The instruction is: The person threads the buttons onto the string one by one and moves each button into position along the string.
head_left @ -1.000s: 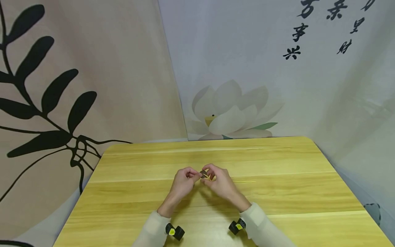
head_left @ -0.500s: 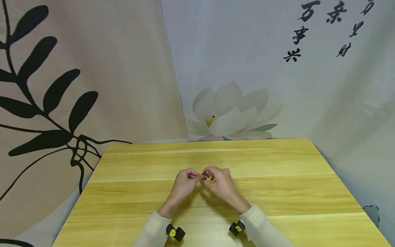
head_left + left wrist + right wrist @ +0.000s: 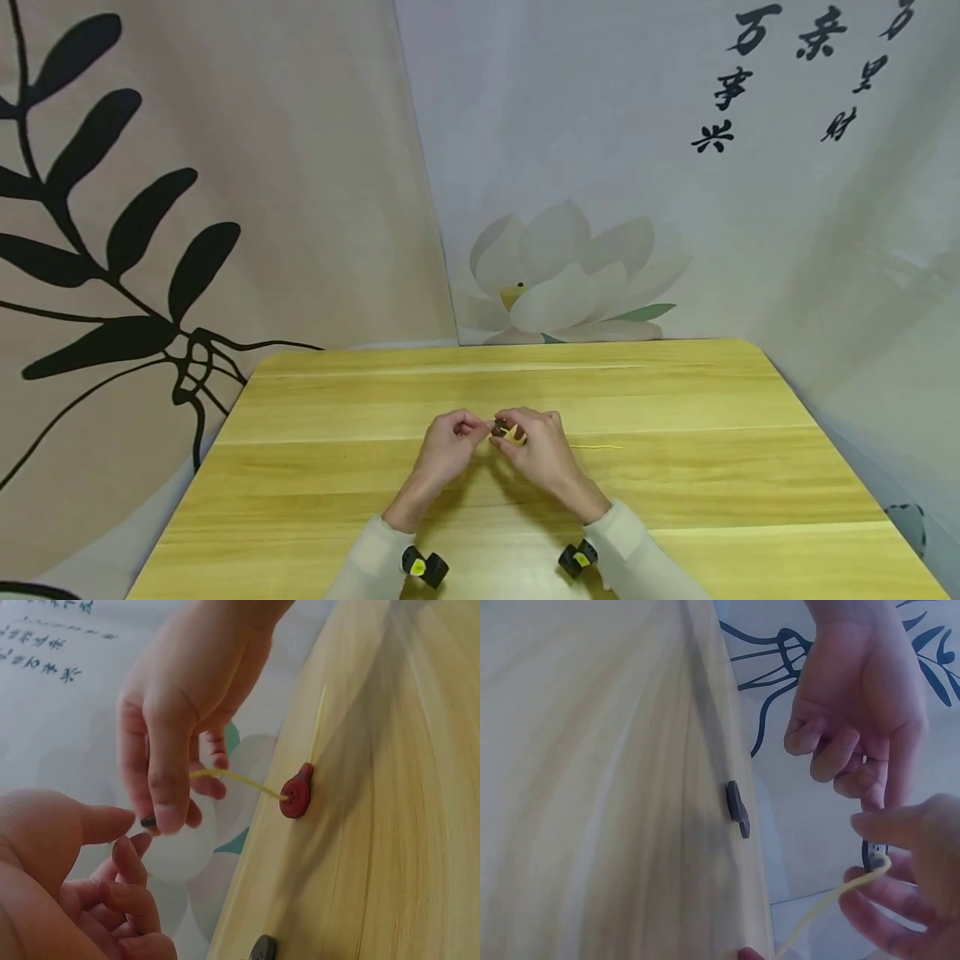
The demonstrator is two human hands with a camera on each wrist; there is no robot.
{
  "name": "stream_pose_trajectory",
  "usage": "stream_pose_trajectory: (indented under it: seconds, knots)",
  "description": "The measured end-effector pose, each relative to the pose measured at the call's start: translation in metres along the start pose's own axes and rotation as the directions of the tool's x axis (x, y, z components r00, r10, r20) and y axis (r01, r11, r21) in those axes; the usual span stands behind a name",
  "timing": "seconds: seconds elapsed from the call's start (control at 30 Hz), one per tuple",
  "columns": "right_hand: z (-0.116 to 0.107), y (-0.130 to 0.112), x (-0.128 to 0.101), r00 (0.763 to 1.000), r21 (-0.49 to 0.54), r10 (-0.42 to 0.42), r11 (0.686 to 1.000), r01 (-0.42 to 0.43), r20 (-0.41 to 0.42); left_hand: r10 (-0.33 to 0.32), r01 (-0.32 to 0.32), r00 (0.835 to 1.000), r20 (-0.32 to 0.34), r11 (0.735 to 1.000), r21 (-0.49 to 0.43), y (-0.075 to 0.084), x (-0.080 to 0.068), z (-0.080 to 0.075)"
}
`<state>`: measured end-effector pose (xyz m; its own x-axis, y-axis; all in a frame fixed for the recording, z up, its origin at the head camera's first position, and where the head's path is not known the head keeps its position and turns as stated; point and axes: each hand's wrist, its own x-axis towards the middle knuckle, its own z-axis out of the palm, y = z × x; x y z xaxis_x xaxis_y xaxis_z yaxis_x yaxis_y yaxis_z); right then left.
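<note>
in the middle of the head view, both hands meet just above the table (image 3: 315, 467). the left hand (image 3: 444, 446) has its thumb and first finger stretched toward a small dark button (image 3: 499, 430), and its other fingers are curled in; i cannot tell if it really pinches the button. the right hand (image 3: 542, 450) pinches that button between thumb and first finger, and a thin yellow string (image 3: 596, 447) runs out from it to the right along the table. in the left wrist view, the string (image 3: 232, 778) goes from the right hand's fingers (image 3: 169, 791) to a red button (image 3: 295, 797) lying on the table in the middle of the frame. another dark button (image 3: 737, 809) lies flat on the table in the middle of the right wrist view. next to a second ago, the hands have hardly moved; they sit a tiny bit lower in the frame, and the right hand's fingers are tucked closer over the button.
</note>
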<state>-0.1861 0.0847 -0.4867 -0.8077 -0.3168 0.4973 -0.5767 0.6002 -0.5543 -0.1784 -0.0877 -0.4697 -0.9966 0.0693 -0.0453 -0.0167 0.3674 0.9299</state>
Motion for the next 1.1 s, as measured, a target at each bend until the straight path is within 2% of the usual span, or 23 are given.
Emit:
stream_pose_trajectory:
  seconds: [0.2,0.4,0.57,0.8,1.1]
  knots:
    - [-0.0016,0.0037,-0.0002,0.999,0.122,0.001,0.993,-0.006,0.043,-0.004,0.004,1.0,0.004,1.0,-0.011,-0.0034,0.0012,-0.0036]
    - [-0.0064,0.0048,-0.0026,0.985,0.224,0.099,0.966,-0.129,0.143,-0.002,0.003,1.0,0.026,1.0,-0.023,-0.0055,0.0005,-0.0034]
    - [-0.0088,0.0051,-0.0032,0.971,0.247,0.138,0.951,-0.185,0.196,-0.004,0.004,0.999,0.044,1.0,-0.01,-0.0067,0.0006,-0.0022]
    - [-0.0095,0.005,-0.0028,0.965,0.255,0.14,0.947,-0.196,0.221,0.026,-0.026,0.998,0.058,1.0,-0.008,-0.0066,0.0013,-0.0004]
    - [-0.0098,0.004,-0.0016,0.966,0.262,0.135,0.946,-0.192,0.22,0.019,-0.019,0.997,0.071,1.0,-0.006,-0.0042,0.001,0.0009]
